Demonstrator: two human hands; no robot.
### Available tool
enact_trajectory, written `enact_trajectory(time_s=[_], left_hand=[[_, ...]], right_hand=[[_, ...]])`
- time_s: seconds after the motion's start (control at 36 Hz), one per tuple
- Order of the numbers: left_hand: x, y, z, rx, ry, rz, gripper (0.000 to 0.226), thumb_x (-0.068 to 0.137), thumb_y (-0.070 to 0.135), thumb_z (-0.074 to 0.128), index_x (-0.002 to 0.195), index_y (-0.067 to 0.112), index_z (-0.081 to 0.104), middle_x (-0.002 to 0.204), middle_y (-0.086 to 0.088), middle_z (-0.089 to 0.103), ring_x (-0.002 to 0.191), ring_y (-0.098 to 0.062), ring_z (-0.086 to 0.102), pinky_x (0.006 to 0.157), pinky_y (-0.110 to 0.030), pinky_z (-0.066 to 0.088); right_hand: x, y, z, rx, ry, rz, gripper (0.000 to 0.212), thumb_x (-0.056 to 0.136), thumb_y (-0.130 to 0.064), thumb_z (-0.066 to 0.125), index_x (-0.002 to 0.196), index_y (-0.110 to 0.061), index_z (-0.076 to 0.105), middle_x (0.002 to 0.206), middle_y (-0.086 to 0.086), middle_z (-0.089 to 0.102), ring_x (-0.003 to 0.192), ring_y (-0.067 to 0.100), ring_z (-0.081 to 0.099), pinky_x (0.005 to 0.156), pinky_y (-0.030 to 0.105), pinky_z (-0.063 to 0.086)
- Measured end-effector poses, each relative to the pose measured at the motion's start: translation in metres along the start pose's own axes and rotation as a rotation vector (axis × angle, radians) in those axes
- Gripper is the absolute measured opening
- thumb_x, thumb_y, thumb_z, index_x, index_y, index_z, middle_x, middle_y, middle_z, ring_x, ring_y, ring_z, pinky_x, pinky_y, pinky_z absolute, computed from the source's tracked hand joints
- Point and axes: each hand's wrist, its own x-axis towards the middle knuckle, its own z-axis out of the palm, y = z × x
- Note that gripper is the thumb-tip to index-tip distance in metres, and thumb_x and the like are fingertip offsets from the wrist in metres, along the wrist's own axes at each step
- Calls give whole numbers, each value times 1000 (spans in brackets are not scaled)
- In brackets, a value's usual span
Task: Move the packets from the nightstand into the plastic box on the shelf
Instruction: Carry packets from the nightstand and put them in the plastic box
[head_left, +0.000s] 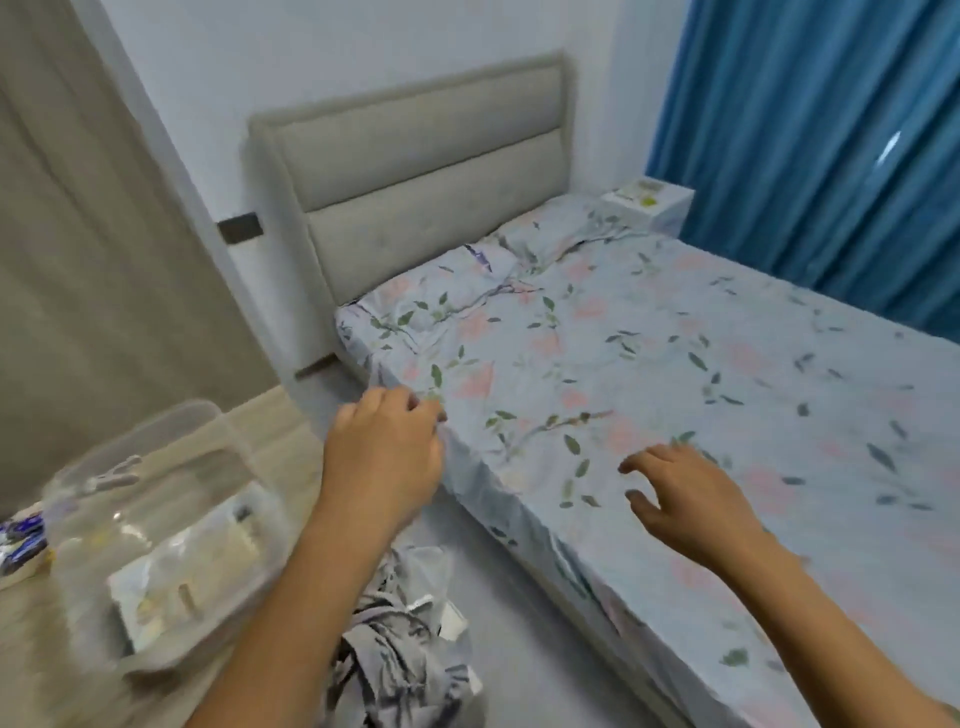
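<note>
We judge the task partly done: the plastic box (171, 525) on the pale shelf (31, 649) at lower left already holds at least one flat packet (192, 566), while more packets (640, 193) seem to lie on the white nightstand (670, 210) across the bed (649, 364), near the blue curtain (810, 156). Our left hand (387, 457) hangs with loosely curled fingers, gripping nothing; our right hand (685, 499) is spread over the bedspread, also empty. The bed's near edge blocks a direct route, and crumpled cloth (400, 649) clutters the floor strip beside the shelf.
</note>
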Motion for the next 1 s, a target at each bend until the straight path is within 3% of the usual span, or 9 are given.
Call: enact_trajectory(time_s=[0.22,0.42,0.56,0.72,1.0], left_hand=[[30,198,44,22,-225,516,34,99,28,35,126,22,55,124,-3,57,107,-25,52,87,-39,46],[-16,399,59,8,-335,772,36,100,26,33,131,24,51,132,-2,53,115,-24,51,88,-36,43],[-64,542,63,-58,-415,951,35,100,29,34,129,25,52,131,0,53,115,-23,51,87,-36,44],[-96,671,71,-142,-425,1008,34,99,29,36,126,25,56,126,1,56,110,-21,56,84,-34,47],[-95,805,84,-131,-385,1073,34,98,30,36,124,22,57,117,-2,62,103,-23,59,82,-35,50]], right_hand=[[-127,151,-3,105,7,427,37,94,-36,49,130,-25,51,133,-1,55,123,23,46,96,37,45],[-280,282,0,106,6,746,44,92,-38,50,134,-25,47,134,-1,54,124,25,46,97,38,44],[-377,360,-1,71,9,857,42,92,-35,47,133,-23,50,130,2,56,119,25,48,92,35,44],[-457,443,-4,22,-25,930,41,94,-36,44,133,-22,47,128,2,54,119,25,45,91,36,42],[-491,552,0,53,-10,979,43,95,-35,44,136,-21,42,132,2,51,119,24,46,92,36,42]])
